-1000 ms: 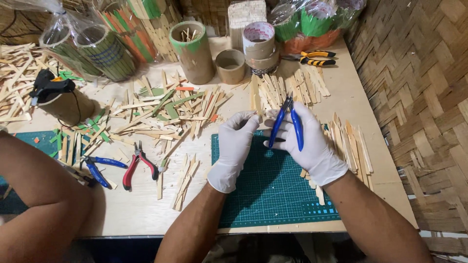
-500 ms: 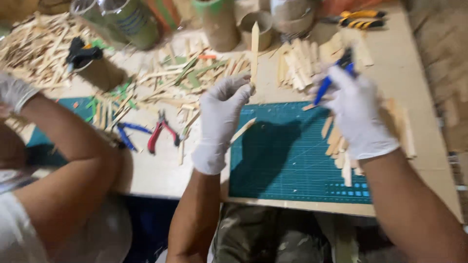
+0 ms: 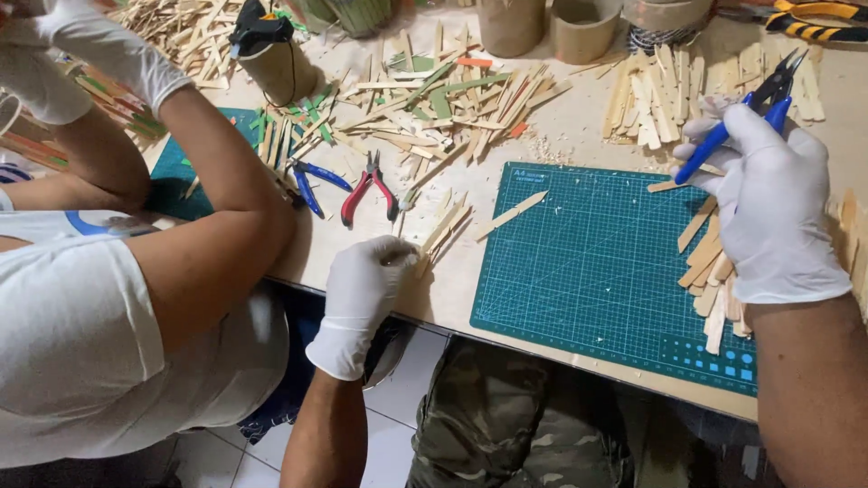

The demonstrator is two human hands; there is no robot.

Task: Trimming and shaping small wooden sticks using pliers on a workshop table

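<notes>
My right hand (image 3: 773, 203), in a white glove, grips blue-handled cutters (image 3: 737, 126) above the right edge of the green cutting mat (image 3: 606, 271). My gloved left hand (image 3: 366, 280) rests on the table's front edge left of the mat, its fingers closed on the near ends of a few thin wooden sticks (image 3: 443, 230). One loose stick (image 3: 511, 215) lies on the mat's upper left corner. More cut sticks (image 3: 710, 271) lie under my right wrist.
A co-worker's gloved arms (image 3: 208, 154) reach over the table at left. Red pliers (image 3: 369, 188) and blue pliers (image 3: 307, 181) lie by a large stick pile (image 3: 434, 99). Cardboard tubes (image 3: 579, 27) stand at the back; yellow-black pliers (image 3: 814, 14) far right.
My left hand dropped from holding a stick upright over the mat to the table's front edge beside loose sticks. The view shifted left and down; the right hand keeps the cutters.
</notes>
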